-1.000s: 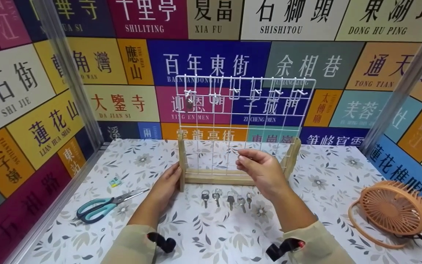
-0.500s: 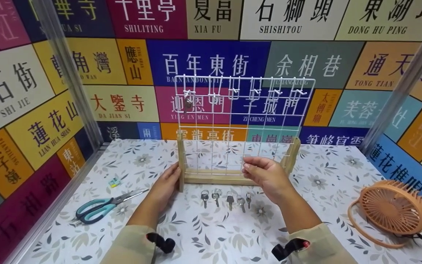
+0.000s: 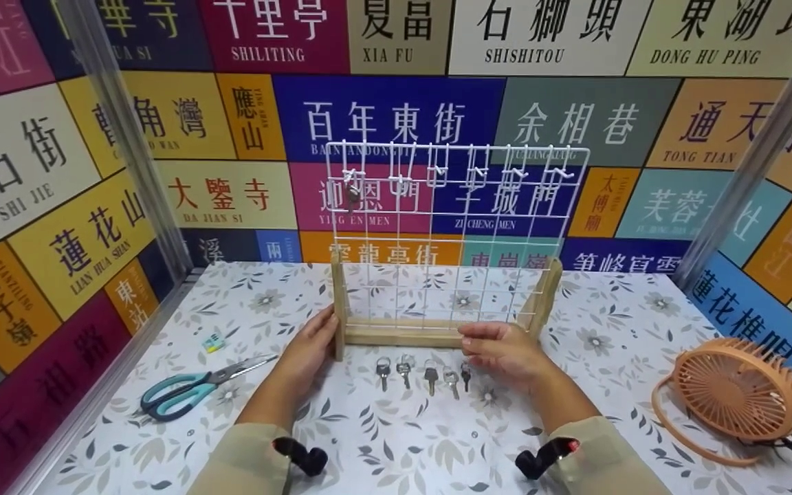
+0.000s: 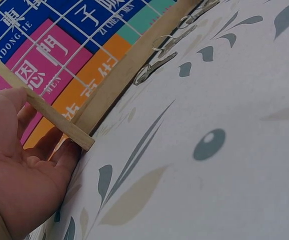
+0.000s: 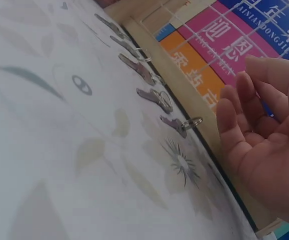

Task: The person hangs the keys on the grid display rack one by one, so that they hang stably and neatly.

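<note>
A white wire grid rack (image 3: 441, 227) stands upright in a wooden frame, with white hooks along its top. From the leftmost hook hangs a key (image 3: 352, 192). My left hand (image 3: 310, 347) grips the frame's left wooden post (image 4: 52, 112), with the thumb on one side and fingers behind it. In front of the rack's base lies a row of several keys with rings (image 3: 430, 377). My right hand (image 3: 506, 352) is just above the table by the right end of that row, fingers loosely bent and holding nothing. Nearest its fingertips is the rightmost key (image 5: 174, 125), beside the base bar.
Teal-handled scissors (image 3: 196, 392) lie to the left of my left forearm, with a small green and yellow packet (image 3: 212, 342) behind them. On the right stands an orange fan (image 3: 740, 388). Walls covered in coloured signs (image 3: 389, 110) rise behind and beside the table.
My right hand has come down from in front of the grid to near the rightmost key. The left hand stays on the post, and the rack and keys have not moved.
</note>
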A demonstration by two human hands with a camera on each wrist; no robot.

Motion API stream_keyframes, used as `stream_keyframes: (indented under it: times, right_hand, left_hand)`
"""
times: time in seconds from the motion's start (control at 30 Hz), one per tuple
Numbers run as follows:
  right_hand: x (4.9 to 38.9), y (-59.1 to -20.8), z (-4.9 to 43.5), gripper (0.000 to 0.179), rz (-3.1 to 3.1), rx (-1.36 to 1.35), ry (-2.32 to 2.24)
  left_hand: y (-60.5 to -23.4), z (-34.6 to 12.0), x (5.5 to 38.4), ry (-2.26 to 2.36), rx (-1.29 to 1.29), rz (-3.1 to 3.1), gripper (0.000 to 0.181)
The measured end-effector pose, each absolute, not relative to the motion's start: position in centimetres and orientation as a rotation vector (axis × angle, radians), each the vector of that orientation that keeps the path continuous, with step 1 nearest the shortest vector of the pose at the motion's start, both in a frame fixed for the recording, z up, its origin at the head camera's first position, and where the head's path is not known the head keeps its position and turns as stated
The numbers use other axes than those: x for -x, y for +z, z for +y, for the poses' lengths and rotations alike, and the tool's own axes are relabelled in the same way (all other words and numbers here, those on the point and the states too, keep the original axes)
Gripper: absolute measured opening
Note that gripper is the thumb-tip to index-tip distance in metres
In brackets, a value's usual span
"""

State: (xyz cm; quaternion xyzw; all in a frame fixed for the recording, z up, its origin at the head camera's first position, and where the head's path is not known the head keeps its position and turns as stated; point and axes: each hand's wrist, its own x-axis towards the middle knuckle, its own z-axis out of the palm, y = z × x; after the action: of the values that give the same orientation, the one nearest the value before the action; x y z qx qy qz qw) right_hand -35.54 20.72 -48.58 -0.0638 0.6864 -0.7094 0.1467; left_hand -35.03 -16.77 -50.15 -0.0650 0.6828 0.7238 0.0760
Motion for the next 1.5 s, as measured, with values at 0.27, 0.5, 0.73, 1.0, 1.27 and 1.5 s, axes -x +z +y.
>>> stream_keyframes:
  times: [0.27, 0.5, 0.73, 1.0, 1.27, 1.5]
  right_hand:
    - [36.1, -50.2, 21.9, 0.039, 2.154, 0.163, -1.822]
    - [36.0, -50.4, 22.2, 0.042, 2.254, 0.241, -1.689]
    - [36.0, -50.4, 21.7, 0.037, 2.419, 0.361, -1.506]
    - [36.1, -50.5, 21.5, 0.030, 2.504, 0.342, -1.436]
    - [36.0, -50.4, 21.4, 0.020, 2.573, 0.281, -1.391]
    - [35.8, -50.0, 21.6, 0.024, 2.509, 0.252, -1.543]
  left_hand:
    - [-50.2, -16.8, 35.1, 2.191, 0.188, 2.032, 0.053]
    - [-50.3, -16.7, 35.0, 2.204, 0.183, 2.024, 0.055]
    - [-50.5, -16.8, 35.1, 2.203, 0.118, 2.065, 0.056]
    - [-50.4, -16.8, 35.1, 2.183, 0.159, 2.056, 0.056]
    - [-50.4, -16.8, 35.1, 2.190, 0.171, 2.052, 0.056]
    - [-50.5, -16.8, 35.2, 2.185, 0.186, 2.048, 0.056]
